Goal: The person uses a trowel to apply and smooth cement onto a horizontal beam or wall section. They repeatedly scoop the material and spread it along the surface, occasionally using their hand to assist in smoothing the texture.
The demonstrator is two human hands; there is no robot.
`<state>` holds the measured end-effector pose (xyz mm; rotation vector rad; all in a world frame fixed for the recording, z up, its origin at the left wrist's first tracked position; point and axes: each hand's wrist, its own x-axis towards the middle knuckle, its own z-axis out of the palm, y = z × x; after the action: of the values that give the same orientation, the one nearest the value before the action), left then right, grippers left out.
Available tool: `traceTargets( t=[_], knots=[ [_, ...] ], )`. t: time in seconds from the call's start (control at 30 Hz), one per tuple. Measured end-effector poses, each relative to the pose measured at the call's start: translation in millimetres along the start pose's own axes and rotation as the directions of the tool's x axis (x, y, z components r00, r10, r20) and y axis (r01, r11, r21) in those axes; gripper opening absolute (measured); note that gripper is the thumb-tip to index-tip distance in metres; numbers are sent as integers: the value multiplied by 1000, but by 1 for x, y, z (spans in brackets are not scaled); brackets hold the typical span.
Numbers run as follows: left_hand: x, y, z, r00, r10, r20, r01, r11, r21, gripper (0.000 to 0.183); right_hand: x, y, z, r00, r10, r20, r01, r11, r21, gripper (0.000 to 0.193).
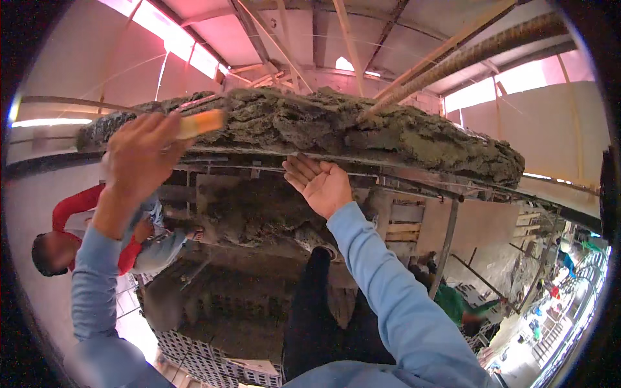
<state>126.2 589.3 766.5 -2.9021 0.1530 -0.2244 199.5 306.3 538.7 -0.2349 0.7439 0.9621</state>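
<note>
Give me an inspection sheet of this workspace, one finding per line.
Surface: long dark ledge, bearing a rough grey-brown mud-like mass.
Job's things: that mass; a yellow-orange piece, blurred, exact kind unclear.
Clutter: stacked perforated blocks below; a second rough heap under the ledge.
Grips: left grip closed around the yellow-orange piece; right grip open, palm showing, at the ledge's near edge, contact unclear.
Cables: nothing identifiable seen.
Surroundings: person in red at left; metal post at right; slanting pole overhead.
</note>
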Motion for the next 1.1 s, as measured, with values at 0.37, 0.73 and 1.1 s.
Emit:
traceTargets(
  t=[0.37, 0.73, 1.1],
  knots=[
    [-17, 0, -21, 989, -88, 117, 84, 996, 35, 41, -3, -8, 1, 999, 33, -3, -33, 999, 28, 51],
    [-53, -24, -26, 983, -151, 107, 140, 985, 104, 45, 3, -9, 2, 999, 35, 0, -35, 998, -46, 51],
    [-78, -16, -8, 966, -216, 139, 218, 976, 1, 47, 1, -3, 3, 999, -7, -40, 6, 999, -41, 48]
  ],
)
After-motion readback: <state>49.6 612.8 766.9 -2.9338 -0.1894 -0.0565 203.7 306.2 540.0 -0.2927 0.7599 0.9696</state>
